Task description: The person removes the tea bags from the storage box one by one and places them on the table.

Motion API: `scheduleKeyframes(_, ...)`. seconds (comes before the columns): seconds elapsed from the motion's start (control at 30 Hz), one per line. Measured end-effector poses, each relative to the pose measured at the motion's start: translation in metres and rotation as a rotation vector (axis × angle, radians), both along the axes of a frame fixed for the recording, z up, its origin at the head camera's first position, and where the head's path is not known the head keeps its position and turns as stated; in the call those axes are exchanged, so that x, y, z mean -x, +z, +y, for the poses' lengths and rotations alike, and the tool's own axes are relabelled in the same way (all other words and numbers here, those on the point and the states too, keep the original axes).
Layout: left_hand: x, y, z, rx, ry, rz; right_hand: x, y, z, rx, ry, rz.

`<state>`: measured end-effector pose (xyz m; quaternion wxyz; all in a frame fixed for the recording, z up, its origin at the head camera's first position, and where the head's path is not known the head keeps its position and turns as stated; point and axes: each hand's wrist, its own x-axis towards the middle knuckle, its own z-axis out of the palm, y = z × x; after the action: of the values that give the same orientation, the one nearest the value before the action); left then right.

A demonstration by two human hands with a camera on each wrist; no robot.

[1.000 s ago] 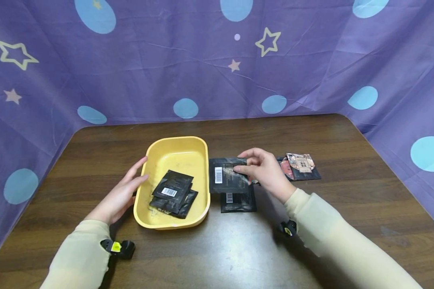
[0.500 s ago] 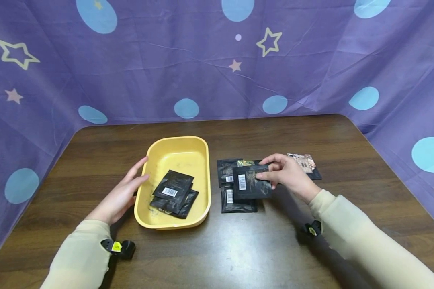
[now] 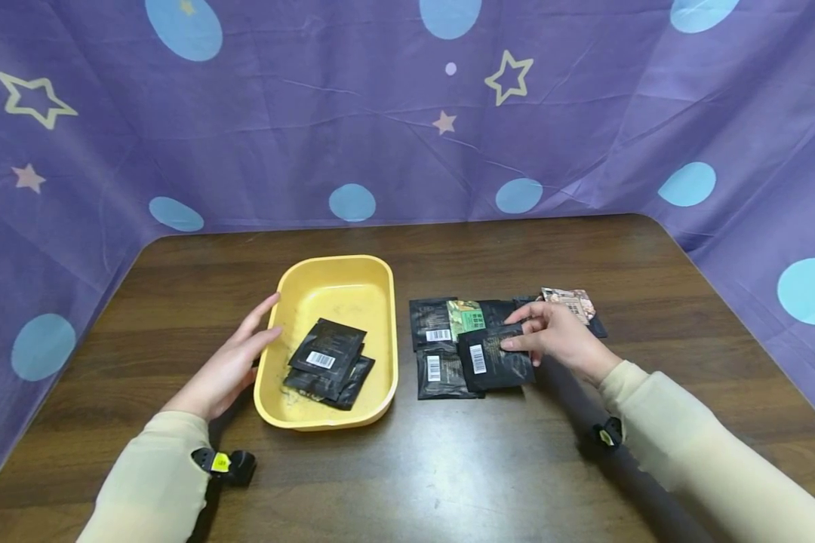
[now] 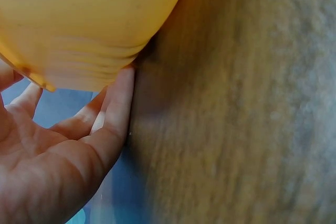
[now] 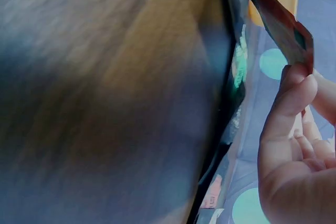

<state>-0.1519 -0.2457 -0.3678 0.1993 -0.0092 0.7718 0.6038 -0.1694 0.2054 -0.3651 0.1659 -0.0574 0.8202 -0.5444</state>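
My right hand (image 3: pixel 565 339) pinches a flat black sachet (image 3: pixel 496 360) by its right edge, between thumb and fingers, with its barcode side up. That sachet overlaps other sachets on the table in the head view; in the right wrist view it is seen edge-on, tilted above them. Along the left side of a yellow plastic basin (image 3: pixel 342 286), my left hand (image 3: pixel 224 369) rests its extended fingers. In the left wrist view its fingertips touch the basin's outer wall. Several black sachets (image 3: pixel 331 348) lie in a loose stack inside the basin.
Right of the basin lie a barcoded black sachet (image 3: pixel 429 323), a green-labelled sachet (image 3: pixel 467 317) and another black one (image 3: pixel 438 377) in front. A sachet with a pale printed front (image 3: pixel 577 303) lies farther right, partly behind the right hand. A purple curtain (image 3: pixel 394 113) hangs behind the table.
My right hand has carried the pinched sachet from beside the basin to the right and slightly toward me, uncovering the green-labelled sachet. The left hand stays at the basin.
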Motion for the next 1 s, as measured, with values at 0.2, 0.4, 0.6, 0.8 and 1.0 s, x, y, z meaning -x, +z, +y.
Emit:
scheduleKeyframes(0.2,0.0,0.0,0.0,0.003,0.001,-0.002,0.0,-0.006,0.001,-0.138,0.003,0.084)
scheduleKeyframes(0.4,0.0,0.0,0.0,-0.002,0.0,-0.001,-0.001,-0.011,0.0,-0.26,-0.011,0.139)
scheduleKeyframes(0.6,0.001,0.0,0.0,0.001,-0.001,-0.006,-0.001,-0.014,-0.003,-0.349,-0.004,0.178)
scheduleKeyframes(0.8,0.001,0.001,-0.001,0.012,0.004,-0.007,-0.002,-0.015,-0.007,-0.405,0.012,0.221)
scheduleKeyframes(1.0,0.001,0.0,0.0,0.007,0.006,-0.01,-0.003,-0.014,-0.01,-0.498,0.03,0.266)
